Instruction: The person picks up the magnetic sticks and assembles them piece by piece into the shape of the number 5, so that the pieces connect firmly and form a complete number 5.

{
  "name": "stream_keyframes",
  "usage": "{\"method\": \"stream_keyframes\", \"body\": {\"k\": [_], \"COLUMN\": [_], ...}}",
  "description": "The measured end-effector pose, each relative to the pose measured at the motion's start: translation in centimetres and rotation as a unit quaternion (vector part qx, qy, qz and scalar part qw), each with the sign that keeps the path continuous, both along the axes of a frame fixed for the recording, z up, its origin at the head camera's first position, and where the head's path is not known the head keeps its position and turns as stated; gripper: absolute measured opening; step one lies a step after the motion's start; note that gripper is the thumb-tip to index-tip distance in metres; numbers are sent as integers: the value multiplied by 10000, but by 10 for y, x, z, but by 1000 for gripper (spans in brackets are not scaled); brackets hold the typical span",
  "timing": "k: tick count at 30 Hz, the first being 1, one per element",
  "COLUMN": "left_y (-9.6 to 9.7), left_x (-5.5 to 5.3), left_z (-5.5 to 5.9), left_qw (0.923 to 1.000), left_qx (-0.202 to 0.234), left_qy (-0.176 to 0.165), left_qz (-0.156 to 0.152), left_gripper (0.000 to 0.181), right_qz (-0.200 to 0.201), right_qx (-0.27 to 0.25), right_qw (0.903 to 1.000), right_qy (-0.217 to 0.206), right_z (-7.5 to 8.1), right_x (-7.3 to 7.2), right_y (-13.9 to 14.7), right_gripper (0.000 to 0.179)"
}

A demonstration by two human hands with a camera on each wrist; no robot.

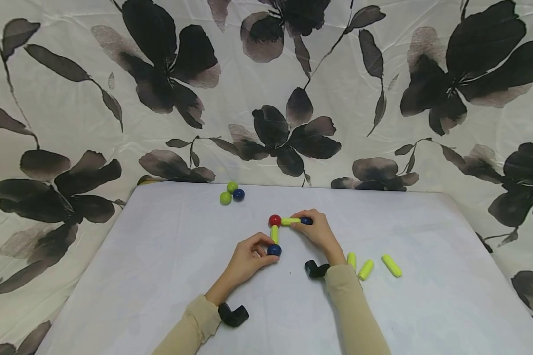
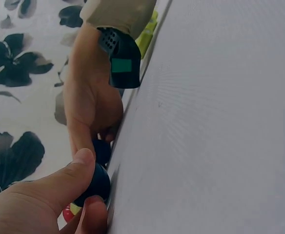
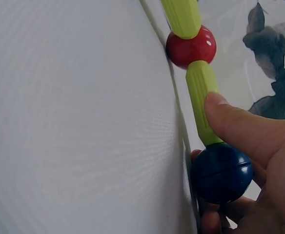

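Note:
A red ball (image 1: 274, 220) forms the corner of an L of two yellow-green rods with a blue ball on each free end. My left hand (image 1: 248, 254) pinches the near blue ball (image 1: 274, 250) between thumb and fingers; the near rod (image 1: 274, 234) runs from it to the red ball. At the other arm of the L, my right hand (image 1: 317, 230) holds the right rod (image 3: 201, 105) with the thumb on its side. Its other fingers curl behind the right blue ball (image 3: 222, 173), partly hidden in the right wrist view.
Several loose yellow-green rods (image 1: 391, 266) lie on the white table (image 1: 426, 305) beside the right forearm, one partly hidden by the sleeve. Two green balls (image 1: 225, 198) and another blue ball (image 1: 239, 195) sit together near the back edge. A flower-printed cloth (image 1: 364, 98) hangs behind.

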State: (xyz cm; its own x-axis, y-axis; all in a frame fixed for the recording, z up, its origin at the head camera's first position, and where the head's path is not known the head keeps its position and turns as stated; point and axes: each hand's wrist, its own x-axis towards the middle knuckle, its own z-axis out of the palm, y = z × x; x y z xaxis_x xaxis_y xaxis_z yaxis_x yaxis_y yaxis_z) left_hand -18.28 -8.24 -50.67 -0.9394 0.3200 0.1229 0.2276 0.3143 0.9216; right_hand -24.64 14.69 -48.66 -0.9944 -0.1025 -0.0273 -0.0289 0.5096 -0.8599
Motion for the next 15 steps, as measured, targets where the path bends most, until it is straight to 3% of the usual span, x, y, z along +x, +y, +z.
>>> {"method": "stream_keyframes", "body": {"k": [6, 15], "left_y": [2, 0], "left_x": [0, 0], "left_z": [0, 0], "left_qw": [9999, 9999], "left_qx": [-109, 80], "left_qy": [-57, -72], "left_qz": [103, -25], "left_gripper": [35, 32], "right_qz": [30, 17], "right_qx": [-33, -21], "right_qw": [10000, 10000], "right_qy": [62, 61], "right_z": [-2, -1], "right_x": [1, 2], "right_y": [-1, 0], "right_gripper": [22, 22]}}
